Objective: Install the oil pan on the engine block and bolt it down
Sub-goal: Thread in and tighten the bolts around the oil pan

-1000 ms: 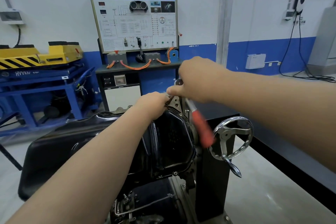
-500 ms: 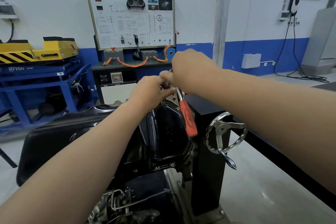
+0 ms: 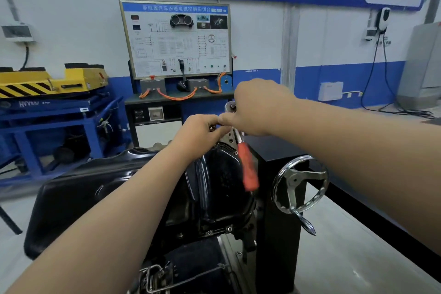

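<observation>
Beside the oil pan (image 3: pixel 222 188), ratchet (image 3: pixel 248 169) hangs handle-down.

Below the left hand (image 3: pixel 198 131), the oil pan (image 3: pixel 222 188) is smooth black metal with a glossy, reflecting finish. The ratchet (image 3: pixel 248 169) in the right hand (image 3: pixel 260 107) has bright chromed metal and a matt orange handle, plastic or rubber. Lower right of both hands, a polished metal handwheel (image 3: pixel 299 186) sits on a matt black stand (image 3: pixel 276 234).

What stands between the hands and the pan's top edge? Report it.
Nothing visible. Both hands are at the top edge of the pan: the right hand grips the ratchet, the left hand curls its fingers there, what they hold hidden. The handwheel stands off to the right.
</observation>
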Motion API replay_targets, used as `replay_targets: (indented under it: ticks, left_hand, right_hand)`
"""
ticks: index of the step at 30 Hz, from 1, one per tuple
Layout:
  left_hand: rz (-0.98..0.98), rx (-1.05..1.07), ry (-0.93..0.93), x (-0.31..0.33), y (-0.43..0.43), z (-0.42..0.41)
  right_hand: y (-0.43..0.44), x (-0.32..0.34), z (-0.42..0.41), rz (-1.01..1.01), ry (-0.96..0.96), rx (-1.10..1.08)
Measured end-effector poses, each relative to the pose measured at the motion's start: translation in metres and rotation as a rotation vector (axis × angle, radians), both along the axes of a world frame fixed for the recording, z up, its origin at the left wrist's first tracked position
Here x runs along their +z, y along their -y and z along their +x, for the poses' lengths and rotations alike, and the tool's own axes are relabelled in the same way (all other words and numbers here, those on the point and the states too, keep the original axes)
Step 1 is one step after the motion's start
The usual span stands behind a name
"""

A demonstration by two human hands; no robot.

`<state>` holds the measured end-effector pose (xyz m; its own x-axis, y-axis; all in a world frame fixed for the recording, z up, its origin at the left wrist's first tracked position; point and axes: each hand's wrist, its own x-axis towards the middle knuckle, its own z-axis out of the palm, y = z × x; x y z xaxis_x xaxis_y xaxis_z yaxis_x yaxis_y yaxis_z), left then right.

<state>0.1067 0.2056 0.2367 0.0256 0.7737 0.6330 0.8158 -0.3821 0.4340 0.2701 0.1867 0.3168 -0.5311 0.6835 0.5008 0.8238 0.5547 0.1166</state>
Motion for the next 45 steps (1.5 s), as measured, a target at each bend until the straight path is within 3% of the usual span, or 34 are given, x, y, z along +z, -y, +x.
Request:
replay_targets:
  ticks: [4, 10, 12, 15, 17, 24, 28, 31, 33, 37, 39, 41, 45]
  left_hand:
    - [0.054, 0.139, -0.028, 0.001, -0.008, 0.011]
    - [0.019, 0.073, -0.096, -0.001, -0.01, 0.011]
    - [0.023, 0.103, -0.115, 0.0, -0.009, 0.012]
    - [0.083, 0.171, -0.027, 0.004, -0.008, 0.011]
    - [0.131, 0.156, -0.023, 0.005, -0.006, 0.011]
    - [0.111, 0.066, -0.08, 0.0, 0.002, 0.005]
    - [0.154, 0.14, -0.017, 0.003, -0.002, 0.007]
    - [0.165, 0.066, -0.024, 0.003, -0.003, 0.008]
    - [0.117, -0.022, 0.002, 0.001, -0.001, 0.005]
    - [0.08, -0.043, -0.022, -0.002, 0.0, 0.002]
    - [0.083, 0.011, -0.024, -0.001, -0.001, 0.005]
    - [0.096, 0.08, -0.028, 0.0, 0.0, 0.006]
    - [0.063, 0.046, -0.085, 0.003, 0.01, 0.011]
  right_hand:
    - [0.001, 0.006, -0.007, 0.158, 0.139, -0.066]
    - [-0.011, 0.028, 0.006, 0.399, 0.583, 0.239]
    - [-0.012, 0.027, 0.008, 0.378, 0.481, 0.186]
    - [-0.013, 0.016, 0.001, 0.171, 0.172, -0.013]
    - [-0.015, 0.011, -0.005, 0.111, 0.07, -0.044]
    - [-0.016, 0.034, 0.0, 0.439, 0.647, 0.265]
    - [-0.007, 0.022, -0.009, 0.358, 0.377, 0.102]
    - [-0.008, 0.012, -0.011, 0.202, 0.242, -0.054]
    - [-0.006, 0.011, -0.009, 0.224, 0.312, -0.024]
    - [-0.007, 0.025, 0.0, 0.462, 0.658, 0.207]
    - [-0.007, 0.025, -0.001, 0.457, 0.593, 0.206]
    - [-0.006, 0.017, -0.006, 0.37, 0.378, 0.095]
    - [-0.012, -0.005, -0.011, -0.097, -0.084, -0.124]
